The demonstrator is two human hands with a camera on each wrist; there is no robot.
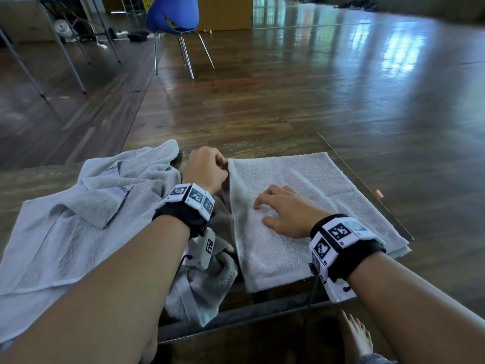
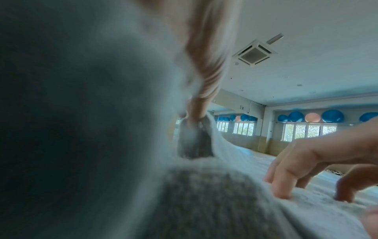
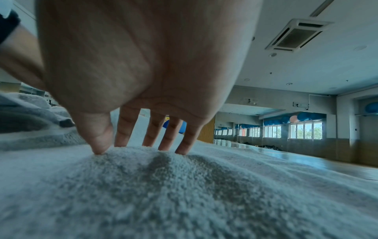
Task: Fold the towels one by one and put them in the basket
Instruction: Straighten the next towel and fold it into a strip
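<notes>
From the head view, a pale folded towel (image 1: 309,206) lies flat on a low glass-topped table (image 1: 367,179), its right edge just over the table's right rim. The left hand (image 1: 206,170) pinches the towel's far-left corner between curled fingers, lifting that edge into a ridge. The right hand (image 1: 284,211) rests on the towel's middle with its fingers spread and bent, tips pressing the cloth. To the left, a heap of unfolded towels (image 1: 86,214) spreads over the table's left side, and part of it hangs off the near edge under the left wrist. Both forearms cut across the lower frame and hide the table's near-left part. A blue chair (image 1: 173,17) stands on the wooden floor beyond, its top cut off. No basket shows in this view.

In the left wrist view, blurred grey cloth fills the left half, so little can be made out there. The left hand's fingers (image 2: 196,111) appear only as a blur closing on a raised towel edge. The right hand (image 2: 319,161) enters from the right, fingertips down on the towel (image 2: 306,210).

In the right wrist view, the right hand (image 3: 143,64) fills the upper frame, its spread fingers (image 3: 126,129) dent the towel (image 3: 184,194), and the heap (image 3: 30,116) sits at the left edge.
</notes>
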